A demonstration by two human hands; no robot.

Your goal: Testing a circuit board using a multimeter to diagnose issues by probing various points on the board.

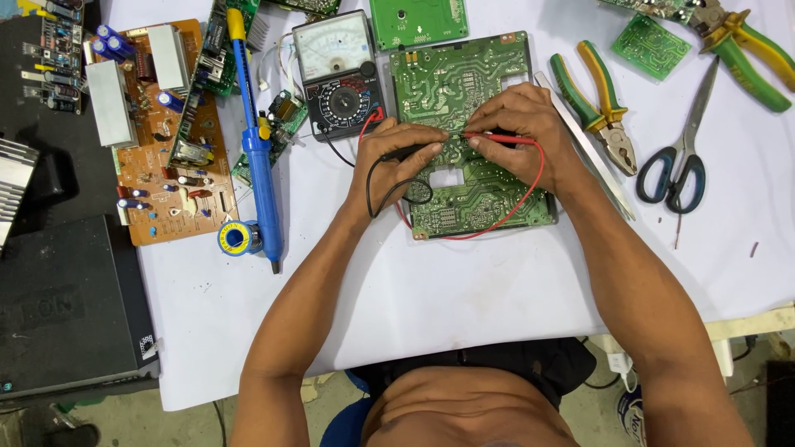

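A large green circuit board (464,83) lies solder side up on the white table sheet (464,290). My left hand (396,161) holds a black test probe (414,151) with its tip on the board. My right hand (523,132) holds a red test probe (497,139), its tip meeting the board close to the black one. Red and black leads (530,186) run from the probes back to an analog multimeter (339,70) that lies just left of the board.
A blue desoldering pump (257,157), a solder reel (236,240) and a brown circuit board (166,132) lie to the left. Green-and-yellow pliers (600,103), tweezers (588,149) and scissors (683,149) lie to the right. A black box (66,306) sits at lower left.
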